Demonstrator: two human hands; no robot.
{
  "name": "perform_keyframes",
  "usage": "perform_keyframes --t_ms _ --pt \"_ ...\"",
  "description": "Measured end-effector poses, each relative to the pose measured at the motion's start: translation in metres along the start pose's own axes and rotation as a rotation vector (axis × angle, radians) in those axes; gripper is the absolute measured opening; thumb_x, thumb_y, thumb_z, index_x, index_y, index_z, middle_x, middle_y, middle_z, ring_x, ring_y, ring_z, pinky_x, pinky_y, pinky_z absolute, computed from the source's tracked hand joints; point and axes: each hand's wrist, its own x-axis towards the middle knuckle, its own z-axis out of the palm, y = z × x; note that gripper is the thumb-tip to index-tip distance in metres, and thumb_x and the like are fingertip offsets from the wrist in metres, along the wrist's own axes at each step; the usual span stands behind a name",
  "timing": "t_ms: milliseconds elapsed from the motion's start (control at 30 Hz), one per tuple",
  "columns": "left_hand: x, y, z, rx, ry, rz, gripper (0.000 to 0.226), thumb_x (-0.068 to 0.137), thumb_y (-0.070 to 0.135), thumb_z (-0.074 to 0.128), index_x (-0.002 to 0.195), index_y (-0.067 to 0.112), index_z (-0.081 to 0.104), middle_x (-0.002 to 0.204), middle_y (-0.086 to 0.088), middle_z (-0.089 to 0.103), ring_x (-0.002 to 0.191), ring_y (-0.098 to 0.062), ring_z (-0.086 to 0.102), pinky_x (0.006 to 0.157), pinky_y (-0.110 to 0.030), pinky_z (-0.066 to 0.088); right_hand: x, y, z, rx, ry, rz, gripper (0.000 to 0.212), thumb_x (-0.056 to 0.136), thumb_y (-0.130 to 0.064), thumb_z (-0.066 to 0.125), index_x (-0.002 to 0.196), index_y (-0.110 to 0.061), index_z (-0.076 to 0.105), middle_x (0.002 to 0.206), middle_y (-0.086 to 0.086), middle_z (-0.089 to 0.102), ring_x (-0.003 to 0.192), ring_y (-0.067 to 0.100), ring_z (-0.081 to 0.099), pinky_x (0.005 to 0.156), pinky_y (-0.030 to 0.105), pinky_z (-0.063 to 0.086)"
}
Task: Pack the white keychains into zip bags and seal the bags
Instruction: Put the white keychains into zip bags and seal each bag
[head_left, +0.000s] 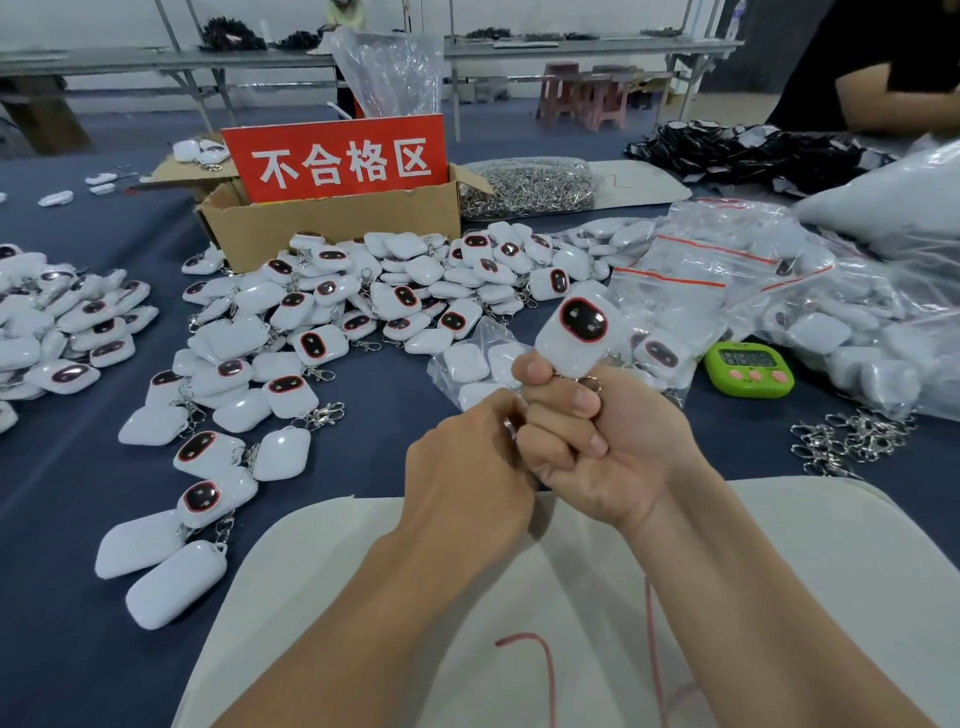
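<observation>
My right hand (597, 441) grips a white keychain (579, 335) upright, its black oval face with a red rim toward me. My left hand (467, 467) is closed against the right one at the keychain's metal ring (510, 425), which is mostly hidden by fingers. A big heap of loose white keychains (363, 301) covers the blue table beyond my hands. Clear zip bags with red strips (670, 280) lie to the right, some holding keychains.
A cardboard box (332, 218) with a red sign stands behind the heap. A green timer (749, 368) and loose metal clasps (852, 441) lie at right. A bag of metal rings (524, 187) sits at the back. Another person's arm (893, 98) is far right. A beige cloth (831, 571) lies near me.
</observation>
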Motion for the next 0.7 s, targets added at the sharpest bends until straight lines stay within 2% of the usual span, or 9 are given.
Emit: perform_keyframes --t_ms 100,167,200,333,400,500,600,700 --pt "-0.001 -0.002 0.001 -0.050 0.021 -0.008 0.023 0.085 0.024 0.056 0.104 0.038 0.058 0.072 0.009 0.064 0.076 -0.016 0.061 0.066 -0.034 0.046 -0.001 -0.002 -0.003 0.052 -0.049 0.012 0.030 0.085 -0.004 0.035 0.066 -0.006 0.057 0.040 -0.005 0.034 0.035 0.010 0.007 0.038 0.020 0.015" --pt "-0.002 -0.002 0.001 -0.070 0.053 -0.012 0.013 0.088 0.024 0.053 0.088 0.037 0.052 0.069 0.010 0.061 0.071 -0.014 0.057 0.062 -0.031 0.040 -0.002 -0.004 -0.003 0.058 -0.070 0.010 0.030 0.087 -0.007 0.036 0.065 -0.007 0.057 0.039 -0.004 0.034 0.035 0.010 0.008 0.039 0.021 0.015" --pt "-0.002 -0.002 0.000 -0.071 0.066 -0.021 0.015 0.090 0.024 0.052 0.083 0.037 0.048 0.069 0.011 0.060 0.070 -0.012 0.055 0.060 -0.029 0.037 -0.002 -0.004 -0.004 0.062 -0.077 0.009 0.030 0.087 -0.007 0.036 0.065 -0.007 0.057 0.039 -0.004 0.034 0.035 0.010 0.008 0.038 0.021 0.015" --pt "-0.001 0.000 -0.002 -0.092 0.079 -0.034 0.010 0.092 0.026 0.052 0.096 0.035 0.054 0.087 0.011 0.071 0.085 -0.019 0.060 0.069 -0.036 0.040 0.001 -0.005 -0.006 0.045 -0.044 -0.023 0.030 0.085 -0.005 0.036 0.065 -0.007 0.057 0.040 -0.005 0.033 0.035 0.009 0.008 0.037 0.020 0.018" --pt "0.000 -0.001 -0.001 -0.118 0.102 -0.040 0.008 0.093 0.027 0.053 0.094 0.035 0.054 0.085 0.011 0.070 0.085 -0.019 0.060 0.067 -0.036 0.039 0.004 -0.006 -0.007 -0.024 0.034 -0.071 0.033 0.086 -0.002 0.033 0.064 -0.006 0.057 0.041 -0.006 0.032 0.032 0.008 0.011 0.035 0.020 0.018" --pt "0.004 -0.003 0.001 -0.169 0.161 -0.074 0.013 0.097 0.030 0.052 0.085 0.034 0.052 0.067 0.010 0.063 0.072 -0.014 0.056 0.060 -0.031 0.035 0.007 -0.006 -0.011 -0.198 0.200 -0.160 0.036 0.095 -0.002 0.029 0.071 -0.006 0.056 0.043 -0.005 0.031 0.029 0.008 0.019 0.034 0.021 0.020" --pt "0.007 -0.005 0.002 -0.303 0.210 -0.101 0.017 0.095 0.027 0.055 0.079 0.032 0.053 0.057 0.010 0.060 0.059 -0.013 0.052 0.058 -0.035 0.035 0.011 -0.007 -0.014 -0.401 0.387 -0.270 0.028 0.096 -0.004 0.043 0.071 -0.006 0.056 0.045 -0.001 0.033 0.032 0.010 0.019 0.038 0.023 0.018" --pt "0.009 -0.006 -0.001 -0.462 0.268 -0.121 0.018 0.093 0.021 0.055 0.076 0.029 0.054 0.049 0.011 0.055 0.049 -0.012 0.045 0.056 -0.034 0.037 0.014 -0.012 -0.021 -0.731 0.620 -0.427 0.037 0.093 -0.007 0.052 0.056 -0.011 0.054 0.046 0.003 0.039 0.036 0.013 0.024 0.039 0.021 0.019"
